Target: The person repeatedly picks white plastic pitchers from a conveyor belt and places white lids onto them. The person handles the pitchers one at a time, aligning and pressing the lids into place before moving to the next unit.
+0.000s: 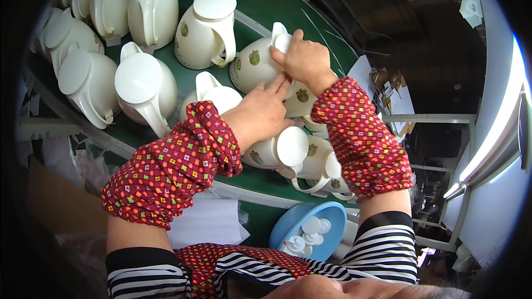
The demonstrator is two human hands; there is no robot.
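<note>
A cream jug [252,65] with a green plant print leans over among the others, its white lid to the right. My right hand [306,62] is closed around its lid end, thumb on the near side and the other fingers mostly hidden. Beside it, my left hand [259,112] has its fingers stretched out, their tips at the lower side of this jug. Below my left hand lies another cream jug [266,154] with a round white top. A further printed jug [302,97] is partly hidden behind my right wrist.
Several more cream jugs [145,86] stand in rows on the green bench [191,69] to the left. Near my body sits a blue basin [281,220] holding white plastic parts [311,226]. White paper [208,221] lies close by. Cardboard pieces [382,91] are at the right.
</note>
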